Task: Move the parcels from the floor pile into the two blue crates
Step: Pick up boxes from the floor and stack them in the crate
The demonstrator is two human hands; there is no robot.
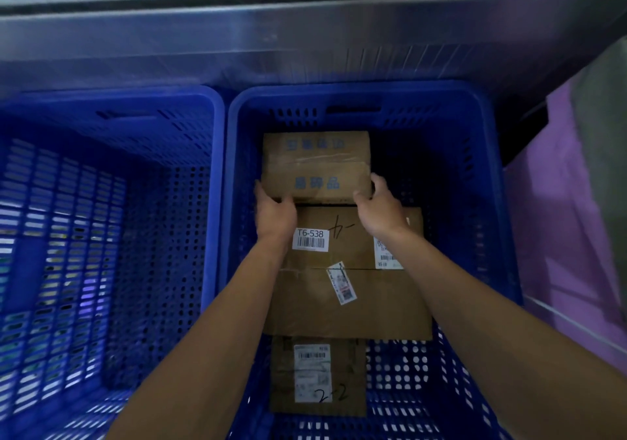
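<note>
Both hands hold the far cardboard parcel inside the right blue crate. The left hand curls its fingers round the near left corner, and the right hand grips the near right corner. Blue printed characters on its top are too blurred to read. Next nearer lies a large parcel with a white barcode label reading "T6-538" and a handwritten mark beside it. The nearest parcel bears a shipping label and handwritten "2-2". The left blue crate stands just beside.
</note>
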